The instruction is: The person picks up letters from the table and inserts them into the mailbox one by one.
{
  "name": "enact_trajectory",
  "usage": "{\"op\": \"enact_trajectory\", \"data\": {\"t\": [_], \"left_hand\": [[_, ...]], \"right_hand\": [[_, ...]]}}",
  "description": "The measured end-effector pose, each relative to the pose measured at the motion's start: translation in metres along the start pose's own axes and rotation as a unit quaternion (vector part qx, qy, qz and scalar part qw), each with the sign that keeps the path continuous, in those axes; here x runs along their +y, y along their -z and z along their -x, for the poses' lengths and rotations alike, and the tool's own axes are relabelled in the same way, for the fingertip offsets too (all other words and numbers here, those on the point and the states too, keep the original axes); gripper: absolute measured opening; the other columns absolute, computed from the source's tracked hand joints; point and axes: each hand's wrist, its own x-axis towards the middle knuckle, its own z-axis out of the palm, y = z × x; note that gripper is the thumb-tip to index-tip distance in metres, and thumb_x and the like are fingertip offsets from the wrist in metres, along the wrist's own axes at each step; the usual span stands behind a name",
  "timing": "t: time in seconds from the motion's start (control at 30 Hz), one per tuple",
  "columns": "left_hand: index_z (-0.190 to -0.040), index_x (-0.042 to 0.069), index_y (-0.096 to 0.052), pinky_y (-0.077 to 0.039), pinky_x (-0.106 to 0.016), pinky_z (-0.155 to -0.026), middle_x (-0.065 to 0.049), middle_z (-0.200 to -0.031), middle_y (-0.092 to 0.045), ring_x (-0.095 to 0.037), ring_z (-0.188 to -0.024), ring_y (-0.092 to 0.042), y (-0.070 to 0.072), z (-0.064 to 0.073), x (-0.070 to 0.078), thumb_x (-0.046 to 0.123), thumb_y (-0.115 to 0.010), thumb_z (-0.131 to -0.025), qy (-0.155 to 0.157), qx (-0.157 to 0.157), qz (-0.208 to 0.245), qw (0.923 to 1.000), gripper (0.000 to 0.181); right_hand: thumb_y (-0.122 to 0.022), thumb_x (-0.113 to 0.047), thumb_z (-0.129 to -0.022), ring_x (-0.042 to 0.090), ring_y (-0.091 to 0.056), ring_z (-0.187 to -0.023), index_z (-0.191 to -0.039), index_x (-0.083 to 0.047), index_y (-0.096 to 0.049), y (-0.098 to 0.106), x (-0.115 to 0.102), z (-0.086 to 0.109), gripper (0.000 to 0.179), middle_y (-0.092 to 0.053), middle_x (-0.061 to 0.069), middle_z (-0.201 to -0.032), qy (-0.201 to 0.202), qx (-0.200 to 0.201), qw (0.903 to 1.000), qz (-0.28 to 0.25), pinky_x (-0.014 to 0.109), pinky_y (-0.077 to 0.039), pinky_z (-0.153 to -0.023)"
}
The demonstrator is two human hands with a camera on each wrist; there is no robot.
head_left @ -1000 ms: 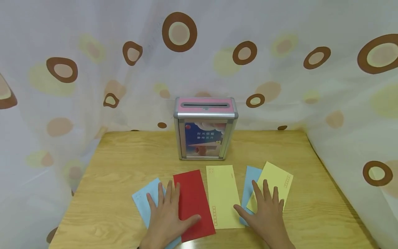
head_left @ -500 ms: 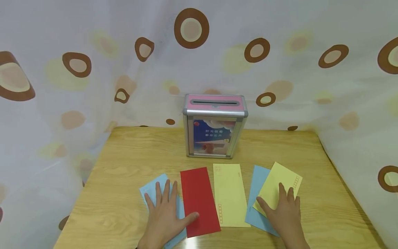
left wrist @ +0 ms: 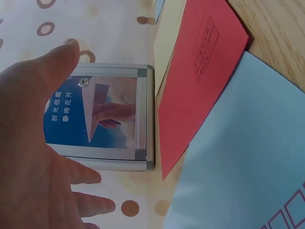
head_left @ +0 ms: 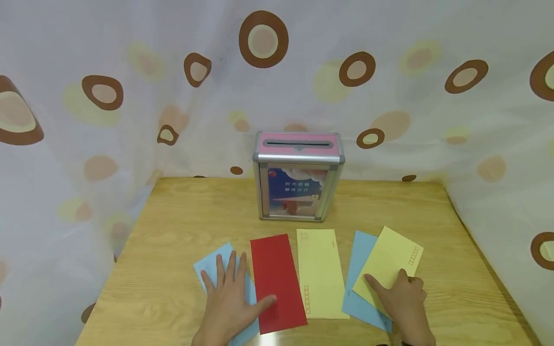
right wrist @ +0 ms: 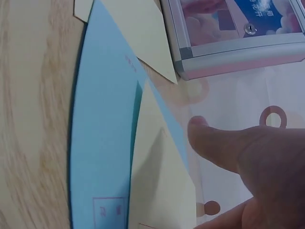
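Note:
My left hand is spread over a light blue envelope, its thumb over a red envelope. In the left wrist view, the thumb and fingers are apart from the paper. My right hand is over the lower right of a small yellow envelope, which overlaps another blue envelope. Its thumb sticks out to the left, while its other fingers bend downward. The right wrist view has the thumb apart from those fingers, which are mostly hidden. A longer yellow envelope lies between the hands.
A pink-topped, silver-framed letter box with a slot in its top stands at the back of the wooden table. White patterned cloth hangs behind the table and along both sides.
My right hand has moved right, from above the overlapped envelopes to the small yellow one's lower right, and its fingers have bent. The left hand stays spread. The head view has shifted slightly.

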Motion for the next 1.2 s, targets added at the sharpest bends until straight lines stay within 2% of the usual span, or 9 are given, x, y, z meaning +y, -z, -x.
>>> {"op": "enact_trajectory", "data": {"t": [0.23,0.33,0.43,0.57,0.67,0.83,0.9,1.03,1.2], "left_hand": [[-0.155,0.012,-0.023,0.001,-0.081,-0.103,-0.015,-0.161,-0.016,-0.046,-0.144,0.002,-0.002,-0.002,0.007,0.090,-0.044,-0.073,0.011,-0.031,0.001,0.9995,0.115],[-0.155,0.012,-0.022,0.001,-0.081,-0.103,-0.016,-0.161,-0.016,-0.046,-0.144,0.003,-0.002,-0.002,0.008,0.090,-0.043,-0.072,0.013,-0.038,0.002,0.9992,0.116],[-0.155,0.012,-0.023,0.000,-0.081,-0.103,-0.016,-0.161,-0.017,-0.046,-0.144,0.001,-0.003,-0.001,0.007,0.089,-0.045,-0.073,0.010,-0.032,0.004,0.9994,0.115],[-0.155,0.011,-0.024,0.000,-0.081,-0.102,-0.017,-0.161,-0.018,-0.046,-0.144,0.000,-0.002,-0.001,0.006,0.088,-0.047,-0.073,0.004,-0.023,0.008,0.9997,0.115],[-0.155,0.011,-0.023,0.000,-0.081,-0.102,-0.016,-0.161,-0.017,-0.046,-0.144,0.000,-0.002,-0.002,0.006,0.088,-0.046,-0.073,0.003,-0.021,0.007,0.9997,0.115],[-0.156,0.013,-0.021,0.000,-0.081,-0.102,-0.015,-0.162,-0.016,-0.045,-0.144,0.002,-0.003,-0.003,0.007,0.089,-0.044,-0.073,0.005,-0.023,0.005,0.9997,0.115],[-0.156,0.013,-0.021,0.001,-0.081,-0.102,-0.015,-0.162,-0.016,-0.045,-0.144,0.002,-0.003,-0.003,0.008,0.089,-0.044,-0.073,0.006,-0.026,0.007,0.9996,0.115],[-0.156,0.013,-0.022,0.001,-0.081,-0.102,-0.015,-0.161,-0.016,-0.045,-0.144,0.002,-0.002,-0.004,0.008,0.090,-0.043,-0.073,0.009,-0.032,0.008,0.9994,0.115],[-0.156,0.013,-0.021,0.001,-0.081,-0.102,-0.015,-0.161,-0.016,-0.045,-0.144,0.002,-0.003,-0.004,0.008,0.090,-0.044,-0.073,0.010,-0.034,0.006,0.9994,0.115]], "right_hand": [[-0.057,-0.070,-0.085,0.050,-0.045,-0.085,-0.110,0.025,-0.044,-0.002,0.000,0.000,0.099,-0.036,0.042,-0.103,-0.005,-0.011,0.9999,-0.002,0.057,-0.050,-0.067],[-0.059,-0.063,-0.087,0.050,-0.046,-0.085,-0.117,0.027,-0.040,-0.004,0.000,0.001,0.097,-0.036,0.044,-0.105,-0.011,-0.006,0.9999,-0.011,0.057,-0.052,-0.065],[-0.059,-0.063,-0.087,0.060,-0.039,-0.094,-0.127,0.027,-0.028,-0.005,0.002,0.004,0.103,-0.030,0.048,-0.110,-0.046,0.005,0.9987,-0.021,0.062,-0.049,-0.067],[-0.059,-0.070,-0.082,0.063,-0.028,-0.100,-0.125,0.028,-0.020,-0.003,0.005,0.006,0.114,-0.022,0.048,-0.109,-0.095,-0.004,0.9953,-0.019,0.063,-0.045,-0.065],[-0.061,-0.068,-0.082,0.062,-0.032,-0.094,-0.118,0.030,-0.026,0.001,0.006,0.004,0.110,-0.024,0.047,-0.103,-0.088,-0.023,0.9959,-0.007,0.062,-0.045,-0.068],[-0.071,-0.051,-0.083,0.051,-0.043,-0.082,-0.108,0.028,-0.034,0.007,0.006,0.000,0.091,-0.027,0.045,-0.098,-0.056,-0.044,0.9974,-0.011,0.054,-0.053,-0.067],[-0.074,-0.049,-0.081,0.050,-0.046,-0.082,-0.110,0.030,-0.029,0.008,0.007,0.000,0.095,-0.027,0.047,-0.099,-0.053,-0.050,0.9971,-0.020,0.053,-0.055,-0.065],[-0.077,-0.050,-0.079,0.055,-0.047,-0.090,-0.117,0.032,-0.020,0.010,0.006,-0.001,0.106,-0.032,0.049,-0.102,-0.058,-0.057,0.9963,-0.028,0.059,-0.053,-0.073],[-0.074,-0.049,-0.082,0.042,-0.053,-0.078,-0.114,0.031,-0.026,0.012,0.006,-0.001,0.098,-0.043,0.041,-0.093,-0.064,-0.070,0.9949,-0.037,0.048,-0.056,-0.065]]}}
